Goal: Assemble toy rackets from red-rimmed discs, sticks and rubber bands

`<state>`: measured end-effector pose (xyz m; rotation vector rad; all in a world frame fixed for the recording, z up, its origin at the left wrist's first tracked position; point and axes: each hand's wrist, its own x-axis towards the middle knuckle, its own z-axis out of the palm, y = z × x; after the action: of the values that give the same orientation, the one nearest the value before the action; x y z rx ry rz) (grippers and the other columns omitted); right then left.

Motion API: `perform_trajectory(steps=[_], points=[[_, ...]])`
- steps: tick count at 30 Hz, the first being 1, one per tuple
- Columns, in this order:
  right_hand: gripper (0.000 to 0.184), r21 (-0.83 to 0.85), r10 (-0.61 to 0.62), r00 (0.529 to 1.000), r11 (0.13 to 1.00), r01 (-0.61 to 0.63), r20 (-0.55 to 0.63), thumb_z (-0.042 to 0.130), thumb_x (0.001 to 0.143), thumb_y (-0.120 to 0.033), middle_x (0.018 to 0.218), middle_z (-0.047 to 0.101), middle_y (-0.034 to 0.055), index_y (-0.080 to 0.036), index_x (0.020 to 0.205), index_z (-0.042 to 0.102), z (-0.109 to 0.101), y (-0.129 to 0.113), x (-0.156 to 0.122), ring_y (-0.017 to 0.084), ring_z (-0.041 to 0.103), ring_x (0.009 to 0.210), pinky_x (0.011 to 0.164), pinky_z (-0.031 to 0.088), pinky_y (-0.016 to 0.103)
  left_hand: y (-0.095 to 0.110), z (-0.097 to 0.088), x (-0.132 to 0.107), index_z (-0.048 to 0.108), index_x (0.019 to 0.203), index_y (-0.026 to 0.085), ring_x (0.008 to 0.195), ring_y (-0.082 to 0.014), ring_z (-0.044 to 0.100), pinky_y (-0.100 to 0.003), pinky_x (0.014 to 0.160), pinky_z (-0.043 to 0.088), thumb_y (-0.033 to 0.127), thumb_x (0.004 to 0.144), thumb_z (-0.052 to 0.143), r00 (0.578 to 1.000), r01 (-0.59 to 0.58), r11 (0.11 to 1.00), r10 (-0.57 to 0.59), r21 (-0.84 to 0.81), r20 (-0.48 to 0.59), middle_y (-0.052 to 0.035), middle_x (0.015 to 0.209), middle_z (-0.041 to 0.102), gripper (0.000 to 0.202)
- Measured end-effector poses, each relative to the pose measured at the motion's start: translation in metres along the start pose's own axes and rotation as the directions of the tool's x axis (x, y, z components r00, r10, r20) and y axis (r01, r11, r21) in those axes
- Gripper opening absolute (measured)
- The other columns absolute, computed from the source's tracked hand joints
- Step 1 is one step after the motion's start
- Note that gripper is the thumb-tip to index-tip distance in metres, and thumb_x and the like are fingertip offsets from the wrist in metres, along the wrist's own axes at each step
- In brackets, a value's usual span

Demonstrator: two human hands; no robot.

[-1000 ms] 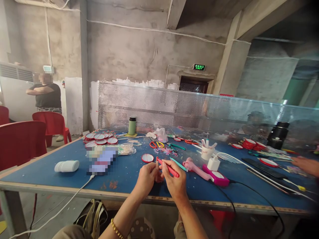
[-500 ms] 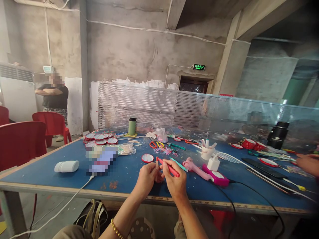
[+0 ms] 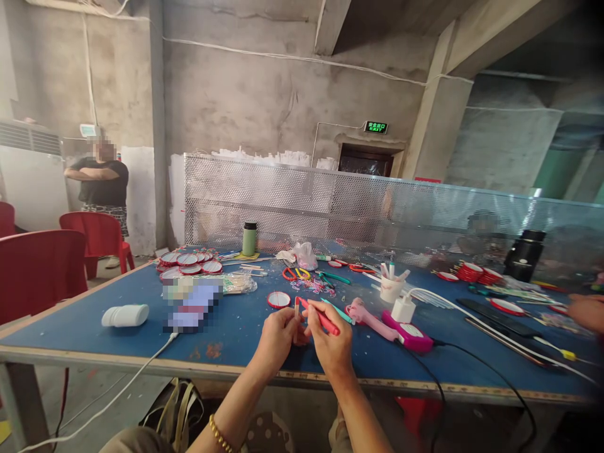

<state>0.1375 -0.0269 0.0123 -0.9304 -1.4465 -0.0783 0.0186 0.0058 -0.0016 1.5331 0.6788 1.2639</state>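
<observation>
My left hand (image 3: 277, 336) is closed on a small flat wooden stick (image 3: 297, 309) that stands upright between thumb and fingers. My right hand (image 3: 331, 352) grips a red pen (image 3: 329, 323), its tip against or very close to the top of the stick. Just beyond the left hand lies a round white disc with a red rim (image 3: 279, 299). A teal pen-like tool (image 3: 338, 311) shows behind the right hand, partly covered by it. Farther back is a heap of small pink and coloured pieces (image 3: 315, 287), with teal-handled pliers (image 3: 334, 277) beside it.
At right are a pink glue gun (image 3: 372, 319), a magenta power block (image 3: 409, 333) with cables, and a white cup of sticks (image 3: 391, 289). A white bottle (image 3: 125, 316), a phone (image 3: 195, 306) and stacked red-rimmed discs (image 3: 189, 259) lie left. Another person's hand (image 3: 585, 311) appears at far right.
Both hands keep nearly the same pose, with the red pen at the wooden stick. The view has shifted very slightly.
</observation>
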Motion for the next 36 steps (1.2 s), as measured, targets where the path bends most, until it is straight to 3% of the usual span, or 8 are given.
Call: perform_trajectory(steps=[5,12,17,20,26,32,36], points=[[0.017,0.004,-0.001,1.0,1.0,0.001,0.014,0.056,0.095,-0.031,0.087,0.078,0.0057,-0.021,0.097,0.07,0.001,0.001,0.0,0.016,0.071,0.058,0.051,0.057,0.025,0.001,0.0,0.0,0.057,0.062,0.021,0.051,-0.0154,0.058,-0.024,0.054,0.047,0.055,0.08,0.061,1.0,0.006,1.0,-0.006,-0.009,-0.003,0.0004,0.051,0.06,0.039],[0.017,0.007,0.008,1.0,1.0,-0.008,0.005,0.057,0.094,-0.031,0.087,0.077,0.0068,-0.02,0.095,0.07,0.0,-0.001,0.0,0.02,0.076,0.073,0.052,0.057,0.024,0.001,0.0,0.0,0.056,0.064,0.02,0.051,-0.0149,0.058,-0.025,0.055,0.049,0.056,0.078,0.063,1.0,0.021,0.998,-0.02,-0.064,0.008,0.0013,0.052,0.06,0.039],[0.018,0.015,0.044,0.998,0.999,-0.043,-0.046,0.056,0.095,-0.032,0.08,0.075,0.0053,-0.019,0.092,0.069,0.0,-0.002,-0.001,0.015,0.069,0.056,0.047,0.055,0.023,0.001,-0.001,-0.001,0.059,0.079,0.02,0.053,-0.0172,0.064,-0.028,0.057,0.054,0.06,0.076,0.062,0.997,0.077,0.986,-0.073,-0.147,0.033,0.0005,0.058,0.066,0.04],[0.018,0.026,0.051,0.997,0.998,-0.049,-0.059,0.057,0.095,-0.032,0.077,0.074,0.0036,-0.019,0.091,0.068,-0.001,-0.003,-0.002,0.012,0.064,0.047,0.046,0.054,0.023,0.004,-0.002,-0.002,0.06,0.084,0.019,0.052,-0.0177,0.066,-0.028,0.053,0.054,0.063,0.074,0.063,0.994,0.106,0.978,-0.102,-0.178,0.029,-0.0001,0.06,0.068,0.045],[0.018,0.041,0.034,0.999,0.999,-0.033,-0.027,0.057,0.093,-0.031,0.074,0.074,0.0039,-0.019,0.088,0.069,-0.002,-0.006,-0.002,0.014,0.068,0.052,0.047,0.055,0.023,0.009,-0.004,-0.002,0.062,0.087,0.017,0.055,-0.0179,0.067,-0.021,0.038,0.047,0.062,0.073,0.067,0.994,0.105,0.971,-0.101,-0.215,0.028,-0.0028,0.065,0.07,0.047],[0.017,0.053,0.025,1.0,0.998,-0.025,0.003,0.057,0.093,-0.029,0.074,0.074,0.003,-0.019,0.089,0.07,-0.002,-0.01,-0.001,0.014,0.069,0.052,0.047,0.056,0.023,0.006,-0.002,-0.001,0.062,0.084,0.017,0.052,-0.0153,0.065,-0.026,0.052,0.056,0.061,0.074,0.069,0.994,0.11,0.966,-0.105,-0.235,0.037,0.0003,0.06,0.067,0.045],[0.017,0.054,0.023,0.999,0.998,-0.025,0.038,0.057,0.094,-0.029,0.073,0.074,0.0018,-0.02,0.089,0.069,-0.003,-0.012,-0.001,0.012,0.063,0.045,0.047,0.055,0.022,0.004,-0.001,-0.002,0.061,0.083,0.018,0.053,-0.0146,0.063,-0.026,0.053,0.057,0.059,0.075,0.068,0.995,0.099,0.968,-0.092,-0.229,0.041,0.0018,0.059,0.064,0.042]])
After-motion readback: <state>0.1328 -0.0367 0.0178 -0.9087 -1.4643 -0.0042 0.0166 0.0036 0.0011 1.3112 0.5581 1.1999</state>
